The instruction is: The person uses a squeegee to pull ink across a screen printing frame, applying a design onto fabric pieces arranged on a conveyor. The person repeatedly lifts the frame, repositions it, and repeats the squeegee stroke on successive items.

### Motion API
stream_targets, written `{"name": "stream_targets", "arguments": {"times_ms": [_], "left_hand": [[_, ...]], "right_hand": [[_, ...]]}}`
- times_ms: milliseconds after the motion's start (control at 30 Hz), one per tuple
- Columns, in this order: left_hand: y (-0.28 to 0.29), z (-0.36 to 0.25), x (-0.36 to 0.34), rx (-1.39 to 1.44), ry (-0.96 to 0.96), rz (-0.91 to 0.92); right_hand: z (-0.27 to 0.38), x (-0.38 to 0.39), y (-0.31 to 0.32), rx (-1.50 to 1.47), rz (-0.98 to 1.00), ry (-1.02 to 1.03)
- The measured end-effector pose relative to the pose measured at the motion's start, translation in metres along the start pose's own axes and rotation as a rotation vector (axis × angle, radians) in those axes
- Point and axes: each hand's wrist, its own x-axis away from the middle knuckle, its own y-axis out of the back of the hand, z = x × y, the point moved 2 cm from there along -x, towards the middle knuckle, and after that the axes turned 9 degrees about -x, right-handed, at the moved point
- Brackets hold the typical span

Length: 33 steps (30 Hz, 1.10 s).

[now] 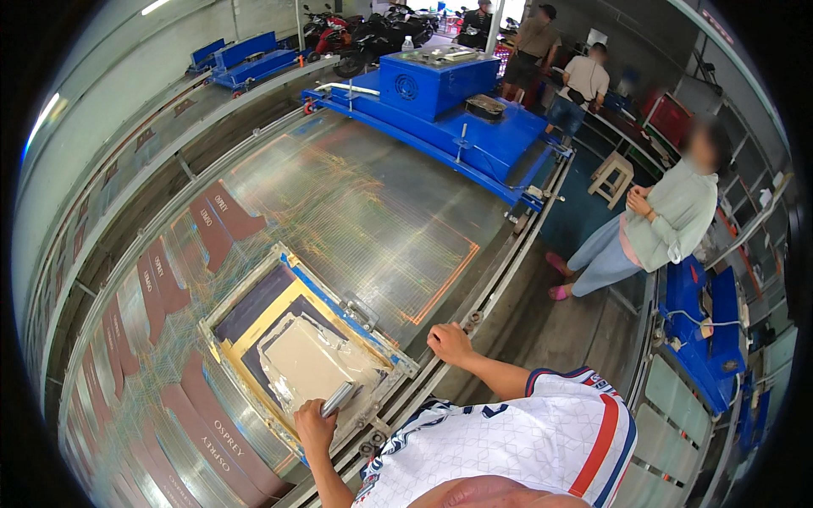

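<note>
Your left hand [315, 427] grips the metal squeegee [340, 398] at the near side of the screen-printing frame [326, 296], which lies on the printing table [415, 245]. Your right hand [450, 343], fingers curled, is at the table's edge rail [506, 261]; contact cannot be determined.

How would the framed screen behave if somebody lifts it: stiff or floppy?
The framed screen would likely stay stiff, because a straight rim surrounds it. The pale paste inside looks wet, so it could slide if tilted.
</note>
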Motion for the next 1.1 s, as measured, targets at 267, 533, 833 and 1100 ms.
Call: {"name": "stream_targets", "arguments": {"times_ms": [267,533,833,1100], "left_hand": [[-0.003,0.001,0.002,0.016,0.006,-0.021],[-0.007,0.008,-0.002,0.005,0.014,-0.005],[-0.006,0.01,-0.003,0.033,-0.014,-0.002],[-0.001,0.007,0.002,-0.109,-0.087,-0.003]], "right_hand": [[0.004,0.0,0.005,0.052,0.056,-0.045],[0.015,-0.003,0.012,0.084,0.117,-0.149],[0.01,0.0,0.008,0.052,0.108,-0.111],[0.006,0.003,0.004,0.118,0.181,-0.033]]}}
